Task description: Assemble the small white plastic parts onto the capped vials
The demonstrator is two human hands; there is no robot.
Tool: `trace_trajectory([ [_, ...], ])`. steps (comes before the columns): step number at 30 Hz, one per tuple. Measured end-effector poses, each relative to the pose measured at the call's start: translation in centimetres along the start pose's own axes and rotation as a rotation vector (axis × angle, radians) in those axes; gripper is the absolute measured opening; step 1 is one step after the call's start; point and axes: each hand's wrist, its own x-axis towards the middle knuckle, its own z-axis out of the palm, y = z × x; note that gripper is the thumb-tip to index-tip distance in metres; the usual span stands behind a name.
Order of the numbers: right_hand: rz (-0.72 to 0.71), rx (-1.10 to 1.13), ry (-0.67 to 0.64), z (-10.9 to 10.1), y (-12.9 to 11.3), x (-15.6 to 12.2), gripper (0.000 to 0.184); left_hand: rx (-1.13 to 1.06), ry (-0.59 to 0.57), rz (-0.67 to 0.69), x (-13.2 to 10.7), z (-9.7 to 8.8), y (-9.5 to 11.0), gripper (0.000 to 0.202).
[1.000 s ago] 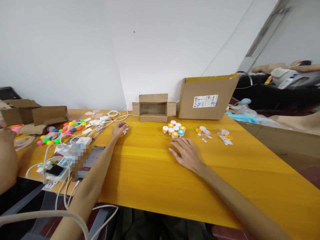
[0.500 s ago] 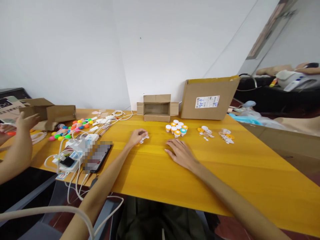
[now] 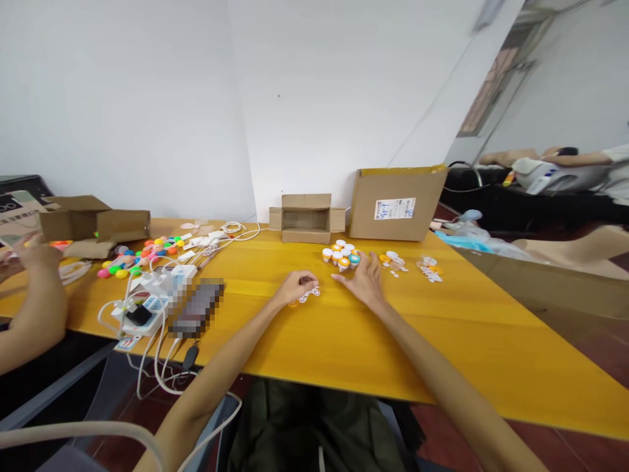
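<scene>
Left hand (image 3: 299, 287) has come across toward 4 o'clock, white parts (image 3: 316, 292) and orange ring (image 3: 293, 303) with it; right hand (image 3: 366, 282) has lifted and spread beside the cups (image 3: 337, 255). Net effect: parts and both hands are now grouped near the cups.

Parts: on the desk (image 3: 491, 341) under the left fingertips, cups at their 1 o'clock. Left fingers curled in; can't tell if pinching or just sliding. Right wide open, thumb and fingers apart, at cups' 4 o'clock; can't tell if touching.

From the parts: two loose piles (image 3: 392, 255) (image 3: 432, 271) at 2–3 o'clock, open box (image 3: 305, 226) at 12, big carton (image 3: 393, 210) at 1, phone (image 3: 196, 308) and power strip (image 3: 160, 305) at 9, coloured balls (image 3: 120, 270) at 10. Co-worker's arm (image 3: 39, 295) at 9, white wall (image 3: 147, 118) behind, window (image 3: 491, 92) at 1–2.
</scene>
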Motion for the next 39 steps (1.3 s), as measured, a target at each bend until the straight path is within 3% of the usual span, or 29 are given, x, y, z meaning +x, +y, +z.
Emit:
trace_trajectory([
  [4,0.075,0.081,-0.026,1.5,0.3,1.9,0.105,-0.012,-0.037,0.013,-0.3,0.0,0.2,0.03],
  [12,-0.007,0.174,0.101,4.6,0.0,3.5,0.092,-0.09,-0.089,0.016,-0.3,-0.2,0.0,0.037],
  [15,-0.026,0.128,0.06,4.6,-0.1,3.6,0.096,-0.105,-0.095,0.016,-0.4,-0.2,0.1,0.037],
  [18,-0.052,0.092,0.015,4.0,-0.3,3.1,0.102,-0.116,-0.106,0.017,-0.3,-0.3,0.1,0.034],
  [23,-0.118,0.099,0.026,2.4,-0.7,0.7,0.093,-0.125,-0.103,0.022,0.0,-0.2,0.0,0.026],
  [28,-0.279,0.139,-0.024,0.2,-1.8,-2.3,0.062,-0.159,-0.091,0.028,0.3,-0.3,-0.3,0.022],
  [34,-0.469,0.207,-0.325,-2.7,-4.7,-3.6,0.023,-0.141,-0.104,0.071,0.1,-0.9,-0.6,0.022],
  [39,-0.629,0.204,-0.369,-3.9,-6.0,-3.8,0.02,-0.131,-0.133,0.091,-0.3,-1.7,-0.8,0.029],
])
